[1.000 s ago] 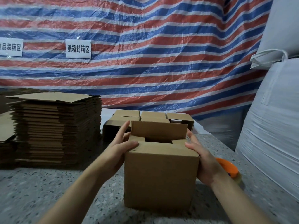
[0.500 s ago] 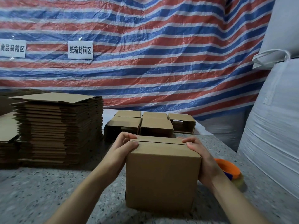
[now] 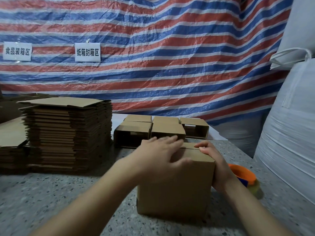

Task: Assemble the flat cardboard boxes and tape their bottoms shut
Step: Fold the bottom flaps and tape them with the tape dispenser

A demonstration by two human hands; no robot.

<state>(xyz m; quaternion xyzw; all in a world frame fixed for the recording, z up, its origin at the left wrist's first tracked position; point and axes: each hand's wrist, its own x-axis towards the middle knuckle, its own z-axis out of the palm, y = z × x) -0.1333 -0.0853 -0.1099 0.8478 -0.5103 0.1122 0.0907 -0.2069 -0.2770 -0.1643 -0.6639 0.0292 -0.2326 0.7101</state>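
Cardboard is making up the small box (image 3: 175, 186) that is standing on the speckled surface (image 3: 51, 198) directly in front of the person, its folded flaps facing up. It is looking light, hollow and fairly stiff, though the flaps are likely springing back unless pressed. The left hand (image 3: 160, 155) is lying flat over the flaps with its fingers spread and straight, slightly blurred; the right hand (image 3: 216, 166) is cupping the box's right side, fingers curling over the top edge. Holding by opposite walls seems the safest grip, since squeezing hard may be denting it. An orange tape roll (image 3: 245, 174) is sitting just beside the right wrist. Two paper signs are hanging on the striped tarp, reading 食品装箱区 (image 3: 17, 51) and 纸箱封箱区 (image 3: 87, 52).
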